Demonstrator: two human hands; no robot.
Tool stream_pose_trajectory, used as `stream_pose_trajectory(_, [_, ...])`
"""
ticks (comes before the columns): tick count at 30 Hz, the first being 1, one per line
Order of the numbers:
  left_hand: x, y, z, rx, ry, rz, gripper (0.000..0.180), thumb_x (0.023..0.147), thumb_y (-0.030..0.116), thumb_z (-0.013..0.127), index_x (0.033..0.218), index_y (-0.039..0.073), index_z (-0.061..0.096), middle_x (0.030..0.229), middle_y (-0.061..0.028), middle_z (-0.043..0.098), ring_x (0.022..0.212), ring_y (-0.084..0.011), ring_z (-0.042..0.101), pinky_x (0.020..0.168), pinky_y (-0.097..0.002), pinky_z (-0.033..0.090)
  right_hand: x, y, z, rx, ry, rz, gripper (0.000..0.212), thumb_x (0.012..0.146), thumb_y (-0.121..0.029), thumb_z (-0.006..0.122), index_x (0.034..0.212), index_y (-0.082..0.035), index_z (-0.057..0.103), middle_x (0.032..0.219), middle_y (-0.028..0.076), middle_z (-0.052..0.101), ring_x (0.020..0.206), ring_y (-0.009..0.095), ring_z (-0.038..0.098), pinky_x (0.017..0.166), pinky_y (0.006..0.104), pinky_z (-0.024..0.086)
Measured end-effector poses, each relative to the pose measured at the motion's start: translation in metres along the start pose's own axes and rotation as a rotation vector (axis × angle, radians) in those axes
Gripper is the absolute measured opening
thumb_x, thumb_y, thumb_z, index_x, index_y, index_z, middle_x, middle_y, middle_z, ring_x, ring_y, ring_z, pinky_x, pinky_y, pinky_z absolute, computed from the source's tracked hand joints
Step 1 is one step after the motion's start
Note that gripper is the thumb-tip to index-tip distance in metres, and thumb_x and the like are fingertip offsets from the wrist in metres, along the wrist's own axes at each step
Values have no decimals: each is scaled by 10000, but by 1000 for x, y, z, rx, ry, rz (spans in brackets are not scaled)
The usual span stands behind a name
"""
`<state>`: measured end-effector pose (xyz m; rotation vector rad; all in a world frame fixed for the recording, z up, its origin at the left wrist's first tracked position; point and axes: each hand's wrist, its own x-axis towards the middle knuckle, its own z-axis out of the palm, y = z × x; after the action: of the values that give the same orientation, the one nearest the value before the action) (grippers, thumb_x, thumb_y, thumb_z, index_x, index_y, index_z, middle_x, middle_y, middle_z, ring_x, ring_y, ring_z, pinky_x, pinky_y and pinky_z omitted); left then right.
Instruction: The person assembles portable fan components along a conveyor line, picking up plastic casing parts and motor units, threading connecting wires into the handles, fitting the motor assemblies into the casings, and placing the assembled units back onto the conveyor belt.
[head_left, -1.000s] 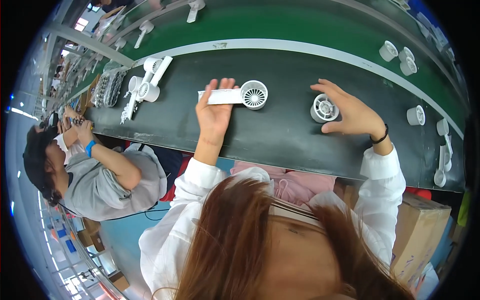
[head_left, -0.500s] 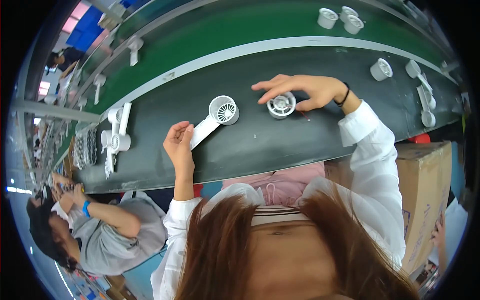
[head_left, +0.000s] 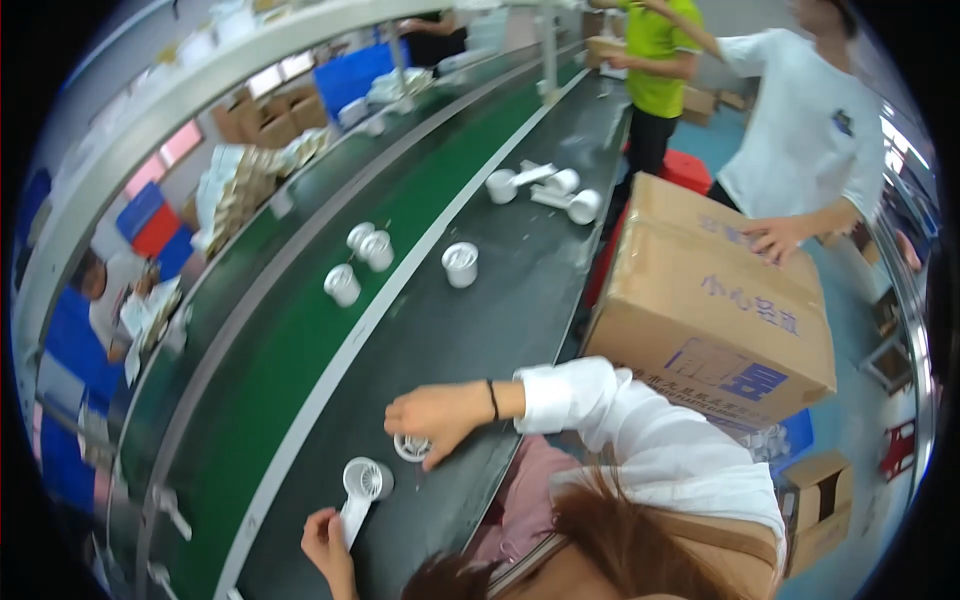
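Note:
A white hair-dryer-shaped housing lies on the dark belt, its round open barrel showing a radial grille inside. My left hand pinches the end of its flat handle. Just beyond it, a white round fan unit rests on the belt, partly covered by my right hand. The fingers of that hand curl over the far side of the unit, and the thumb lies along its near side. A short gap separates the fan unit from the housing's barrel.
Another white fan unit stands farther up the dark belt, before several white handled housings. More fan units sit on the green belt, past a pale divider strip. A large cardboard box stands right, touched by another person's hand.
The view has swung to the right, bringing the box and standing people into sight. My right hand's fingers have come down around the fan unit. My left hand still has the handle.

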<state>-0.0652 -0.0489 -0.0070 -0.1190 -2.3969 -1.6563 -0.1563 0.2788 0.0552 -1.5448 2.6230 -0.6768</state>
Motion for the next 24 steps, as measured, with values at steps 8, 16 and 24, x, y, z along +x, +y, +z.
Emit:
stream_pose_trajectory(8, [4, 23, 3, 109, -33, 18, 179, 863, 69, 639, 1009, -32, 655, 935, -102, 667, 839, -169, 613, 766, -301, 504, -38, -9, 20, 164, 196, -77, 694, 669, -180, 763, 1279, -21, 472, 1333, 225, 435, 1165, 370, 478, 949, 408, 434])
stream_pose_trajectory(16, [-4, 64, 2, 572, 168, 837, 227, 848, 119, 667, 1010, -37, 636, 1002, -192, 643, 895, -389, 612, 779, -423, 513, -25, -5, 14, 154, 130, -2, 546, 585, -266, 778, 1026, -39, 550, 968, 141, 536, 914, 337, 534, 775, 419, 464])
stream_pose_trajectory(24, [-39, 135, 76, 301, -68, 437, 298, 778, 94, 684, 1037, -31, 605, 970, -196, 632, 831, -361, 614, 739, -388, 496, -15, -82, -23, -23, 264, 15, 443, 600, -187, 747, 968, -35, 553, 917, 107, 543, 801, 285, 579, 629, 365, 491])
